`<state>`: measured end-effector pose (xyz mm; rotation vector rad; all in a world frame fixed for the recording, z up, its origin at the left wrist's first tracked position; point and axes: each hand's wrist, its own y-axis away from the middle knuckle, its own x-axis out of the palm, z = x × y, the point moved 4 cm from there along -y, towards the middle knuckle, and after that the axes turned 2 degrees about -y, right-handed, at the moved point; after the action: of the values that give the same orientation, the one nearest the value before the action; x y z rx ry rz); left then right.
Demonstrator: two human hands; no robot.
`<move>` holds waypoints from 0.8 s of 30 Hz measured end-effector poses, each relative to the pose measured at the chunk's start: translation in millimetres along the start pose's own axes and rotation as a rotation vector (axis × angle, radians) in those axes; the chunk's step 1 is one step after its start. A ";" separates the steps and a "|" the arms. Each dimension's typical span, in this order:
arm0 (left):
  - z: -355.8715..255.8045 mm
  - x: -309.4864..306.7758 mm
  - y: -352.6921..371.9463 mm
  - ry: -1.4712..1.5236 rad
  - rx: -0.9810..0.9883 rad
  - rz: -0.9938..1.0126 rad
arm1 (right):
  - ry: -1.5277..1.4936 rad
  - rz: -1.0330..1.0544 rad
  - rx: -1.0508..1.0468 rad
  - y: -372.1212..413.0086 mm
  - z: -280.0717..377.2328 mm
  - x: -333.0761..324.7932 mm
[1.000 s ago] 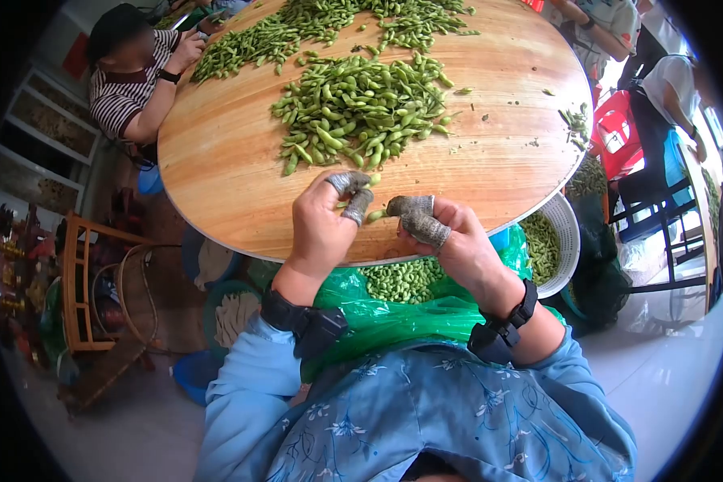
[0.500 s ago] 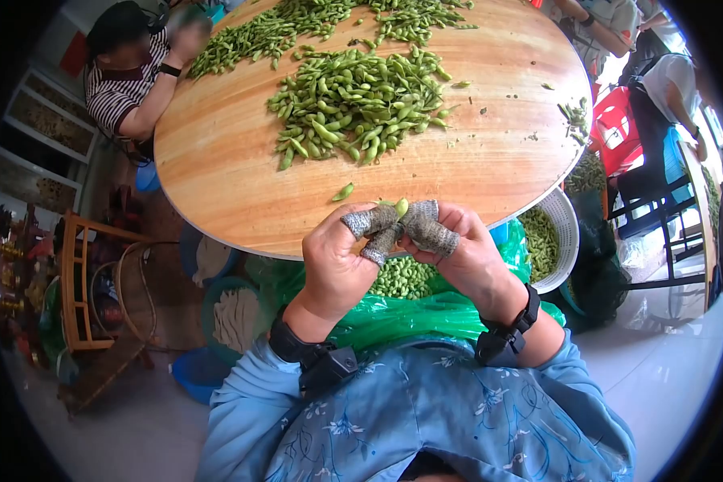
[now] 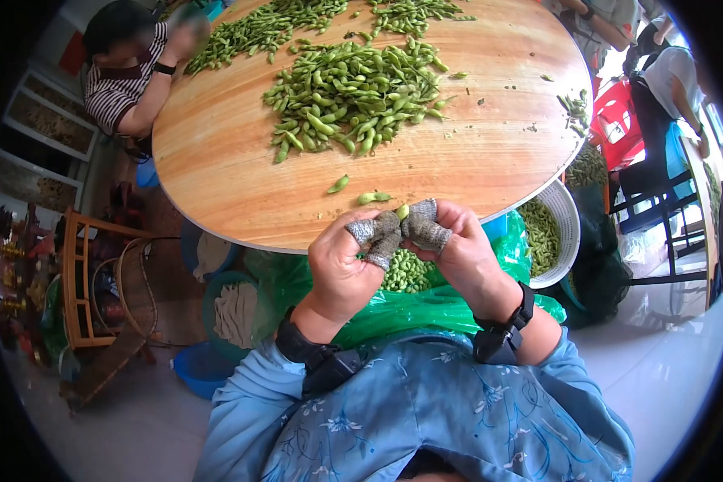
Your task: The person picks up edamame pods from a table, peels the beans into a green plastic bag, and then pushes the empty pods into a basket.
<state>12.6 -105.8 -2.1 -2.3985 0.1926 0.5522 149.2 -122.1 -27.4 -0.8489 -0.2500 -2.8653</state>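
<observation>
Grey knitted finger covers wrap the thumb and index finger of both my hands. My left hand (image 3: 347, 255) and my right hand (image 3: 451, 239) meet at the near table edge, pinching a green soybean pod (image 3: 403, 212) between them; most of it is hidden by the fingers. Two loose pods lie on the wooden table just beyond, one pod (image 3: 373, 198) close to my fingertips and another pod (image 3: 338, 184) farther left. Below my hands, shelled green beans (image 3: 407, 271) rest in a green plastic bag (image 3: 414, 312) at my lap.
A large heap of pods (image 3: 353, 92) sits on the round table (image 3: 217, 177). To the right stands a white basket (image 3: 569, 233) of pods. Blue basins (image 3: 197, 368) and a wooden chair (image 3: 76, 281) are at left. A person in a striped shirt (image 3: 116, 96) sits across the table.
A second loose pod now lies on the table near my fingertips. My fingers have drawn closer together around the pod, and the view has shifted slightly.
</observation>
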 end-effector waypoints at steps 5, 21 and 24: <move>-6.7 5.4 -8.0 -0.248 0.104 0.116 | 0.015 -0.011 -0.008 -0.9 2.3 -1.5; 22.8 17.4 17.4 0.625 -0.541 0.163 | 0.188 0.106 -0.178 8.0 2.4 0.5; 16.8 19.4 11.3 0.688 -0.661 0.234 | 0.238 0.024 -0.133 7.6 -1.6 -9.4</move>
<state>21.3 -103.7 -28.7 -3.1603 0.6809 -0.1832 157.6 -129.0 -33.1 -0.5182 -0.0224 -2.9495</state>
